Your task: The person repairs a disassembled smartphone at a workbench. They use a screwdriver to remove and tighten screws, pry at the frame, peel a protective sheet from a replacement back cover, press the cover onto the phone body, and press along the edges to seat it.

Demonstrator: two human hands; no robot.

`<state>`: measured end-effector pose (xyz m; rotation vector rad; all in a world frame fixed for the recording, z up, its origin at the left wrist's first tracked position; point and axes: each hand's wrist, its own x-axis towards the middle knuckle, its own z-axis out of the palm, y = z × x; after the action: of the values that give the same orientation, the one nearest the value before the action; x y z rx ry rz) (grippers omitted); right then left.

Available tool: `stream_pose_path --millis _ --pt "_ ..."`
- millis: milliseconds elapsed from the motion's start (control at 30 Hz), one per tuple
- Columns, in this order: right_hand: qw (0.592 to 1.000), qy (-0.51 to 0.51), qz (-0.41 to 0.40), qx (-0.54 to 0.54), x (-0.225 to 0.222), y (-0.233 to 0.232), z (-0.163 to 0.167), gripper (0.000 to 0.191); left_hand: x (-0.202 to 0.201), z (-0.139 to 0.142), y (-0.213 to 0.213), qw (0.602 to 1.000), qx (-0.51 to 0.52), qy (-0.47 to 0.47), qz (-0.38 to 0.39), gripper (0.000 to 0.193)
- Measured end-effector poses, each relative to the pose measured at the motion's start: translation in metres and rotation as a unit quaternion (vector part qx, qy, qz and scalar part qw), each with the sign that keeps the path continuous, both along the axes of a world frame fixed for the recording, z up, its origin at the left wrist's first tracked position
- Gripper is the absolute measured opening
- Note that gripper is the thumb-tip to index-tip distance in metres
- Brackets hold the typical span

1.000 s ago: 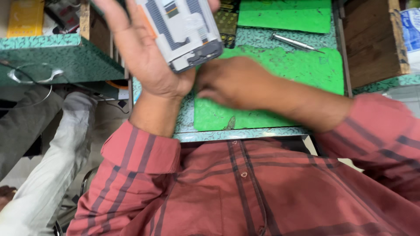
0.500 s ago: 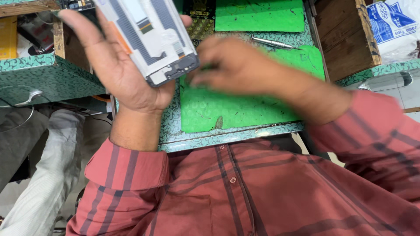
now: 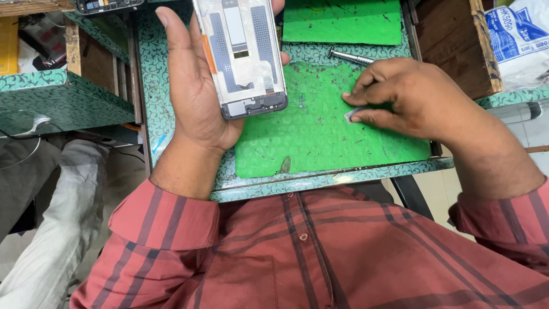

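Observation:
My left hand [image 3: 191, 91] holds an opened phone frame [image 3: 243, 54], its bare inner side up, above the left part of the green mat [image 3: 320, 131]. My right hand [image 3: 409, 97] rests on the mat to the right, with thumb and fingertips pinched on a small grey flat part [image 3: 350, 116] that lies on the mat. A metal screwdriver [image 3: 350, 56] lies just beyond my right hand's knuckles.
A second green mat [image 3: 343, 23] lies further back on the patterned teal table [image 3: 274, 186]. Brown wooden boxes [image 3: 446, 40] stand at right, a white printed bag [image 3: 520, 40] beyond. A teal shelf [image 3: 63, 97] is at left, another phone [image 3: 106, 6] above it. A person's grey sleeve [image 3: 51, 229] hangs at lower left.
My left hand has lifted the phone frame more upright and further up the view. My right hand moved right, away from the phone, down onto the mat and the small part.

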<state>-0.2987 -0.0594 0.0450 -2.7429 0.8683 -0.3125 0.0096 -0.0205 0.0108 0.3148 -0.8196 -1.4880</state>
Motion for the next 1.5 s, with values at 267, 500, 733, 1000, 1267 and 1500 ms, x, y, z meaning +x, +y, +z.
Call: stream_pose_path --millis 267,500,733,1000,1267,1500 --pt "0.999 -0.006 0.024 0.043 -0.004 -0.002 0.002 0.024 -0.004 0.002 0.000 1.000 0.004 -0.016 -0.008 0.079" --pt "0.993 -0.003 -0.069 -0.094 -0.009 -0.041 -0.008 0.023 -0.008 -0.003 -0.003 1.000 -0.001 -0.023 -0.021 0.076" --pt "0.978 0.074 -0.148 -0.129 0.009 -0.055 -0.024 0.022 -0.015 -0.006 -0.007 0.998 0.067 -0.011 -0.017 0.078" --pt "0.957 -0.246 -0.087 0.125 0.013 -0.060 0.021 0.023 -0.018 -0.007 -0.011 0.984 0.140 0.047 -0.104 0.086" --pt "0.791 -0.550 -0.043 0.265 0.056 -0.059 -0.010 0.019 -0.021 -0.010 -0.017 0.983 0.126 0.053 -0.122 0.090" --pt "0.914 -0.377 -0.009 0.148 0.073 -0.035 -0.015 0.016 -0.032 -0.019 -0.021 0.982 0.140 0.002 -0.129 0.080"
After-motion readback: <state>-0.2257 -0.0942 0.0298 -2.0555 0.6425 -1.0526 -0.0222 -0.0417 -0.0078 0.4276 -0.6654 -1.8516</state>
